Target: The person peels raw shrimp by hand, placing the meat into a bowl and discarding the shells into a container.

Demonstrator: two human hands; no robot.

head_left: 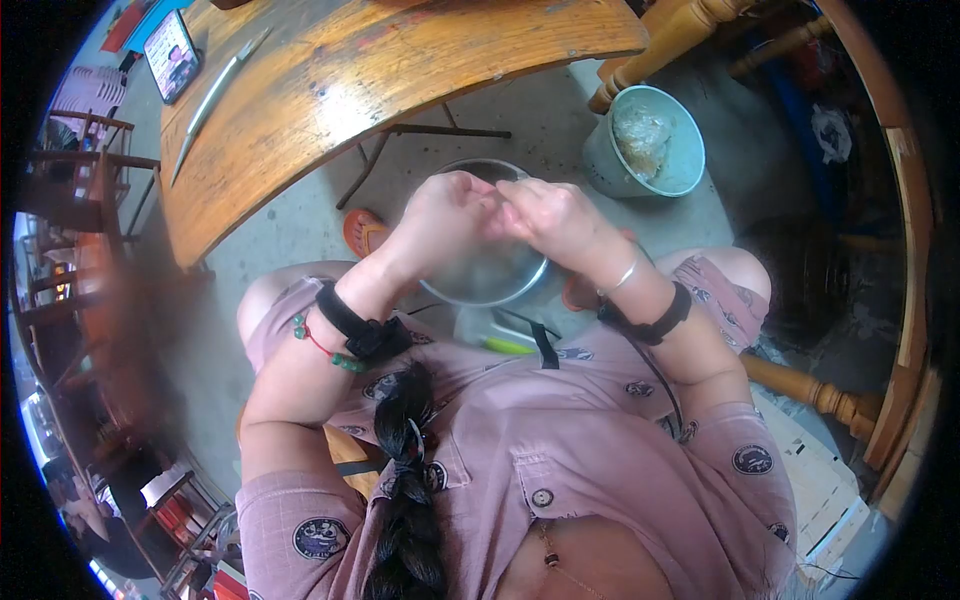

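Note:
My left hand and my right hand meet above a round metal basin between my knees. Both have curled fingers, with the fingertips pressed together where the hands touch. Whatever they pinch, if anything, is hidden by the fingers. The basin's inside is partly covered by my hands and looks hazy, so its contents cannot be made out. Beneath the basin's near side there is a pale object with a bright green part.
A wooden table ahead carries a knife and a lit phone. Right of the basin stands a pale bucket holding a clear plastic bag. An orange slipper shows beside the basin; wooden chairs stand at left.

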